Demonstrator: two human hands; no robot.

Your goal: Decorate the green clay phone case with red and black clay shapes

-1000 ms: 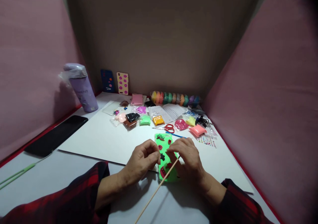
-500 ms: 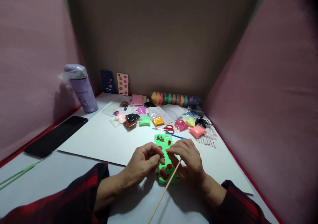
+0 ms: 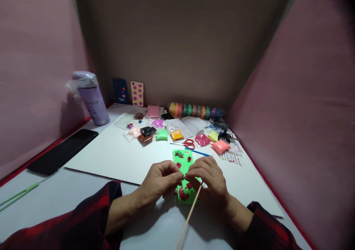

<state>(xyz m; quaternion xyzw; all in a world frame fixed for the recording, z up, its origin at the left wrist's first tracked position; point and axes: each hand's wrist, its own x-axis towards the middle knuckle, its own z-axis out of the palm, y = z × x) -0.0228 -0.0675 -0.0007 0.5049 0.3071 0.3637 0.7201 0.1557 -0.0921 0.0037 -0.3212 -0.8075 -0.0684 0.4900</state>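
Observation:
A bright green phone case (image 3: pixel 185 185) with dark red shapes on it lies in front of me, partly covered by my hands. Over its left side, my left hand (image 3: pixel 162 178) is closed in a pinch of thumb and forefinger; whatever lies between them is too small to make out. My right hand (image 3: pixel 209 179) is curled over the right side, its fingertips meeting those of the left. A thin wooden stick (image 3: pixel 188 216) slants down toward me from the right hand, which grips it; its upper end is hidden.
Red-handled scissors (image 3: pixel 189 144) and a blue tool (image 3: pixel 201 152) lie beyond the case on a white board (image 3: pixel 111 159). Several clay packets (image 3: pixel 161 134) spread behind them. A purple bottle (image 3: pixel 94 104), black phone (image 3: pixel 63 150) and green tool (image 3: pixel 22 195) are at left.
My fingertips have come together over the case, the left hand shifting slightly right. The stick's lower end has swung to the right. The case has stayed in place.

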